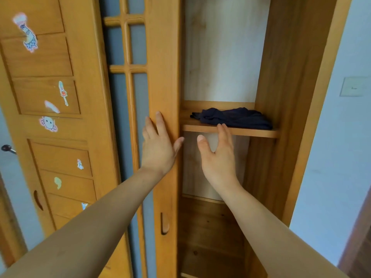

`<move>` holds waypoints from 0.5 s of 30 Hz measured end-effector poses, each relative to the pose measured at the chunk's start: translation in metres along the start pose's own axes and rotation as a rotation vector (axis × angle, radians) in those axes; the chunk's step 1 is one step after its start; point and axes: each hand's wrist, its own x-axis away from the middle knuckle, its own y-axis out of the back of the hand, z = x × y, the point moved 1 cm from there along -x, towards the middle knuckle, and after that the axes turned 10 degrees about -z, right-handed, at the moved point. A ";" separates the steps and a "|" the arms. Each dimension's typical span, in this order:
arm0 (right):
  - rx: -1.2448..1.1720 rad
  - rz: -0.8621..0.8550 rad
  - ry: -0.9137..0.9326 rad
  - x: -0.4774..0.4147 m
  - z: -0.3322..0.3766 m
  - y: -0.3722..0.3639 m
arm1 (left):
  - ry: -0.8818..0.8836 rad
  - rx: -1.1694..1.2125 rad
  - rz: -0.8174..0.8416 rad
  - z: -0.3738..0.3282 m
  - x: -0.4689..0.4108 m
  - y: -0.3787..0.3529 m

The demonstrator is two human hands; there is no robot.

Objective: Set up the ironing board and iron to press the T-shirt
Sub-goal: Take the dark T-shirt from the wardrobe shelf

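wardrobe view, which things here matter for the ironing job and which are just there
For the job: dark T-shirt on the shelf; right hand reaching for it; left hand flat on the sliding door.

Just there: stickers; wall switch.

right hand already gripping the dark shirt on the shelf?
No, the right hand is open, fingertips at the front edge of the shelf, just short of the dark shirt lying on it.

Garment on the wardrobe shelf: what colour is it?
Dark navy blue, plain, no pattern visible. The garment shows in the head view.
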 end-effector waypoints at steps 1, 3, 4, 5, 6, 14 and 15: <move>0.000 0.001 0.002 -0.001 0.000 0.000 | 0.009 0.017 -0.006 0.004 -0.001 0.000; 0.006 0.008 0.003 -0.004 -0.001 -0.002 | 0.037 0.038 -0.016 0.012 -0.004 0.001; 0.008 0.011 0.004 -0.005 -0.002 -0.003 | 0.043 0.025 -0.031 0.014 -0.005 0.001; 0.009 0.014 0.007 -0.007 -0.002 -0.003 | 0.028 -0.010 -0.065 0.014 -0.006 0.002; 0.007 0.015 0.010 -0.008 -0.003 -0.003 | -0.019 -0.054 -0.109 0.010 -0.007 0.002; 0.061 -0.047 0.035 -0.034 -0.015 0.021 | -0.542 0.084 -0.030 -0.057 -0.048 -0.031; 0.089 -0.055 0.048 -0.040 -0.017 0.027 | -0.554 0.120 0.061 -0.064 -0.056 -0.038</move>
